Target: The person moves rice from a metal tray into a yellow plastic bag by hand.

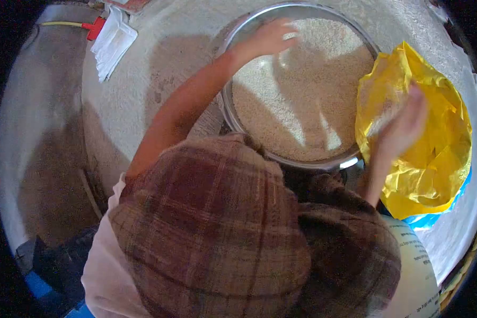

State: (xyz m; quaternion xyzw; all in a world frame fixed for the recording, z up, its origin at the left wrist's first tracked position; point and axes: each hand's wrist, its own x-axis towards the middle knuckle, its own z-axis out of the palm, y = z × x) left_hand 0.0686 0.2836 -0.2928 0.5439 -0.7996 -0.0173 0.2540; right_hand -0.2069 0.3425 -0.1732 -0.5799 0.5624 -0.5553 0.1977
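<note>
A wide, round metal basin (227, 98) stands on the floor, filled with pale rice-like grain (318, 90). Over its far left part reaches my left hand (273, 38), fingers apart and nothing held in them. To the right of the basin, a crinkled yellow bag (442, 132) stands with its mouth spread. My right hand (405, 124) is over the bag's mouth, smeared by motion, so its fingers are unclear. Inside the bag, beside that hand, a pale patch shows. Shadows of the arm fall across the grain.
Plaid cloth (212, 212) over my lap fills the foreground. A white sack with printed text (413, 259) is at lower right, below the yellow bag. On the concrete floor (169, 69), a white folded item (114, 40) lies near a red piece (94, 27) with a yellow cord (61, 24).
</note>
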